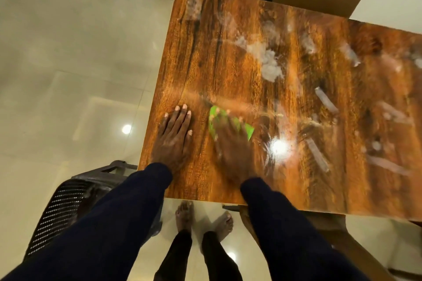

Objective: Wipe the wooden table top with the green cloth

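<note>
The wooden table top (pixel 228 52) is marked with white residue (pixel 268 61) across its middle and right part. This residue could be smeared rather than lifted, or pushed over the table top's near edge onto the floor, if a loaded cloth is swept outward. The left hand (pixel 174 137) is laid flat near the table top's left edge, fingers straight, with nothing held. The right hand (pixel 230 143) is pressed, fingers apparently spread, on the green cloth (pixel 213 114), toward the table top's near middle. The cloth is pinned rather than gripped, so it could slip free. The right hand is blurred, most of the cloth is hidden beneath it, and the table top's right end is cut off.
</note>
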